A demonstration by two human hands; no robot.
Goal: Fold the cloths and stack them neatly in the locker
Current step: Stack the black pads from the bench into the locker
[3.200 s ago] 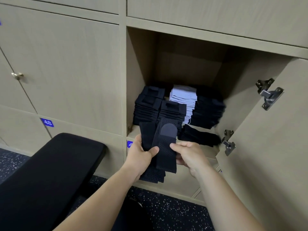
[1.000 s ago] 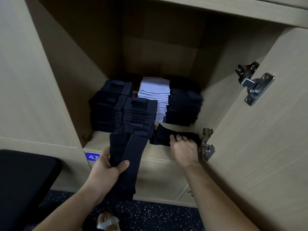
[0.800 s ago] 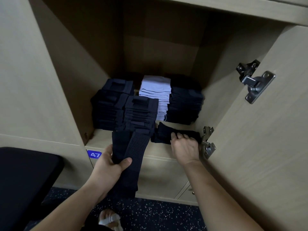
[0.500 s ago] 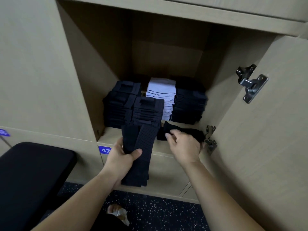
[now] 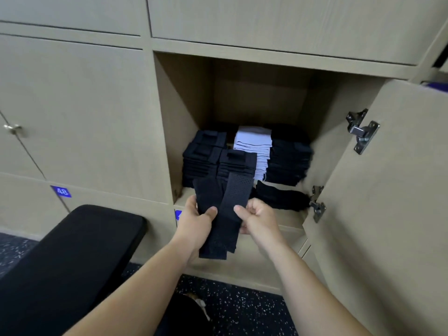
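Observation:
A long black perforated cloth hangs upright in front of the open locker. My left hand grips its left edge, thumb on the front. My right hand pinches its right edge at the same height. Inside the locker stand stacks of folded black cloths on the left, a white folded stack in the middle and a dark stack on the right. A loose black cloth lies on the shelf floor at the front right.
The locker door stands open at the right with metal hinges. A black padded seat fills the lower left. Closed locker doors surround the opening, one labelled 48. Speckled dark floor lies below.
My right hand has left the loose black cloth on the shelf and come back to pinch the hanging cloth. The camera has pulled back from the locker.

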